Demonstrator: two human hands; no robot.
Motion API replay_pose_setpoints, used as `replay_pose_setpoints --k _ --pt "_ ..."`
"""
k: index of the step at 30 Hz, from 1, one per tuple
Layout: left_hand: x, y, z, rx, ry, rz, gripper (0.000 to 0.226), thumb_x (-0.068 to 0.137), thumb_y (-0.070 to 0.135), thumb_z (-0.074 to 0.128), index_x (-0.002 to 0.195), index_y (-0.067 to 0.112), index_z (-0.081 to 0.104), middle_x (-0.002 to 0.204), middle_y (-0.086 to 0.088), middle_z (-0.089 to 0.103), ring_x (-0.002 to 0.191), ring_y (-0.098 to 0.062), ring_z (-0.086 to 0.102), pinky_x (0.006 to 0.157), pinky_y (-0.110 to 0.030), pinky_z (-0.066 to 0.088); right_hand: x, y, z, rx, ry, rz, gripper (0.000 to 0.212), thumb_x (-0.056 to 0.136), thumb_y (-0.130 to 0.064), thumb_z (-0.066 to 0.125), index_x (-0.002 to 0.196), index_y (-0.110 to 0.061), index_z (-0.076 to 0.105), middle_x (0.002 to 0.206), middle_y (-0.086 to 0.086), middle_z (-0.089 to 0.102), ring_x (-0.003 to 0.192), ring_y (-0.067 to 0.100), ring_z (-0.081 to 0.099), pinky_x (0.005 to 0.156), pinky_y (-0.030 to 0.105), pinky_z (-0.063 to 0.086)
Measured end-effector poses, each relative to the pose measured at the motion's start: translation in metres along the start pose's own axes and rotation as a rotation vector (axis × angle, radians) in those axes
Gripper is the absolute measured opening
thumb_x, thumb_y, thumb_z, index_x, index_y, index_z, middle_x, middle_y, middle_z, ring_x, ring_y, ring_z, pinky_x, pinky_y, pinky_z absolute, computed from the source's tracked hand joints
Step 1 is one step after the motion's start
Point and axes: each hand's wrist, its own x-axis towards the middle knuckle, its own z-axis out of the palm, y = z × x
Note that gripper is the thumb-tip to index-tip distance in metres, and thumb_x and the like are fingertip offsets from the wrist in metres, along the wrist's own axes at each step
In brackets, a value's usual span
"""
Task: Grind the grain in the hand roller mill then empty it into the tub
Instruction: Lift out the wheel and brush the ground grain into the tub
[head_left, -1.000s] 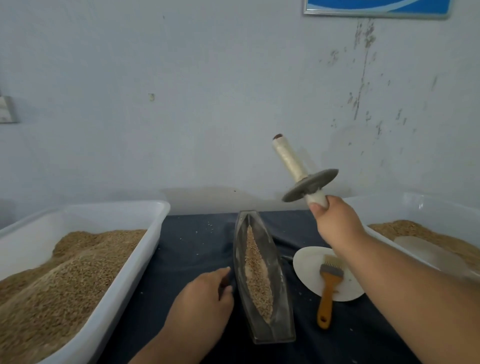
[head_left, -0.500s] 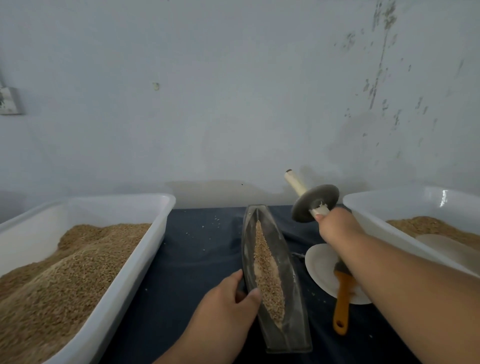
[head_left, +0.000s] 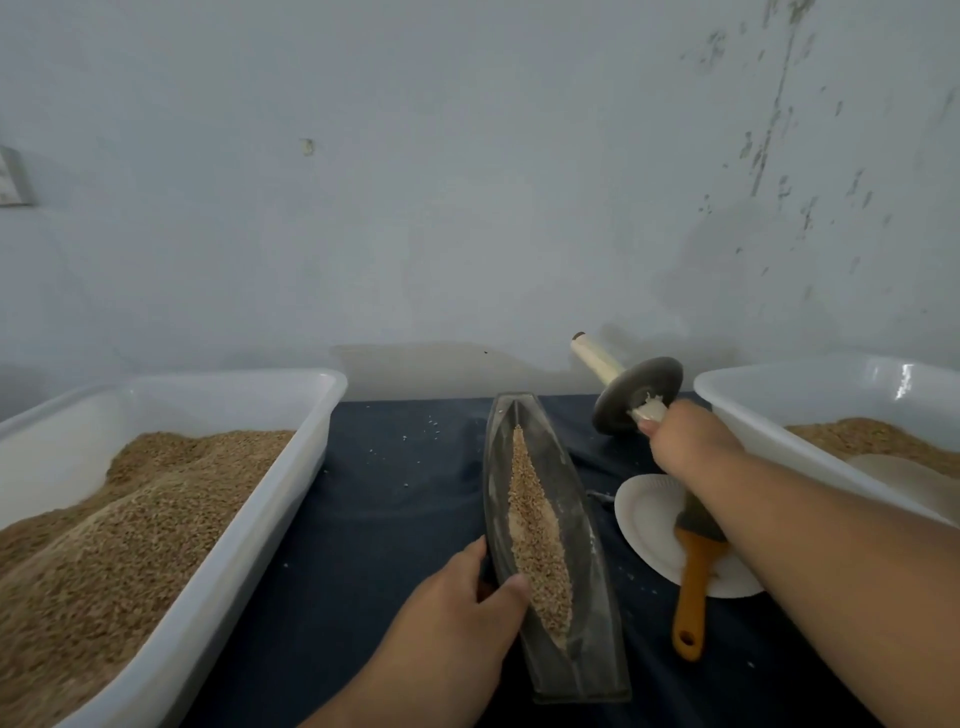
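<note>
Grain (head_left: 537, 525) lies along the groove of the boat-shaped trough (head_left: 587, 639). The left hand (head_left: 457, 608) grips the trough's left rim, thumb over the edge. The right hand (head_left: 685, 441) clasps the roller wheel (head_left: 636, 395) by its handle, right of the trough's far end. Outside the hands stand the left tub (head_left: 249, 519) and the right tub (head_left: 779, 395).

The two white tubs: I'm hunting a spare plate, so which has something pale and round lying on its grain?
The right tub, beside the right hand: a pale disc lies on its grain. The left tub holds only grain.
</note>
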Motion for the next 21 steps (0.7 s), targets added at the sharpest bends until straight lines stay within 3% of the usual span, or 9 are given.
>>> replay_pose_setpoints --k 3,10,12,15,18,21 --pt "0.000 0.002 0.001 -0.056 -0.012 -0.001 0.015 0.093 0.043 0.053 0.089 0.058 0.050 0.081 0.031 0.066 0.074 0.007 0.065 0.063 -0.016 0.055 -0.007 -0.001 -0.006 -0.059 -0.017 -0.053 0.036 0.096 -0.047 0.057 0.108 -0.012 0.055 0.091 0.008 0.061 0.075 0.021 0.057 0.064 0.033 0.042" --pt "-0.003 0.007 0.004 -0.199 -0.042 -0.085 0.014 0.093 0.036 0.059 0.091 0.049 0.056 0.096 0.015 0.069 0.078 -0.003 0.069 0.055 -0.017 0.054 -0.017 -0.003 -0.010 -0.095 -0.064 -0.089 0.042 0.096 -0.046 0.058 0.119 -0.011 0.054 0.102 0.010 0.063 0.089 0.025 0.061 0.076 0.036 0.049" --pt "-0.003 0.008 0.005 -0.242 -0.068 -0.124 0.015 0.092 0.034 0.062 0.095 0.047 0.056 0.104 0.010 0.068 0.086 -0.010 0.070 0.057 -0.023 0.057 -0.016 -0.002 -0.009 -0.098 -0.056 -0.085 0.041 0.096 -0.047 0.058 0.117 -0.012 0.055 0.098 0.008 0.064 0.087 0.024 0.062 0.076 0.036 0.051" --pt "-0.004 0.006 0.007 -0.325 -0.103 -0.183 0.018 0.088 0.032 0.068 0.099 0.043 0.059 0.110 0.003 0.067 0.093 -0.021 0.069 0.061 -0.037 0.060 -0.019 0.004 -0.010 -0.131 -0.024 -0.108 0.034 0.098 -0.043 0.056 0.116 -0.014 0.057 0.090 0.005 0.062 0.076 0.020 0.059 0.064 0.032 0.045" --pt "-0.004 0.003 0.008 -0.362 -0.104 -0.186 0.021 0.087 0.031 0.070 0.103 0.041 0.061 0.108 0.002 0.069 0.092 -0.022 0.071 0.063 -0.040 0.061 -0.028 0.013 -0.014 -0.169 0.041 -0.202 0.030 0.096 -0.032 0.059 0.121 -0.016 0.055 0.095 0.005 0.062 0.080 0.021 0.061 0.070 0.033 0.052" --pt "-0.007 0.004 0.008 -0.399 -0.101 -0.186 0.018 0.088 0.029 0.070 0.098 0.041 0.062 0.104 0.003 0.070 0.090 -0.021 0.071 0.063 -0.040 0.061 -0.049 0.020 -0.022 -0.150 0.103 -0.310 0.039 0.094 -0.030 0.063 0.131 -0.020 0.054 0.105 0.004 0.062 0.090 0.020 0.061 0.081 0.035 0.055"
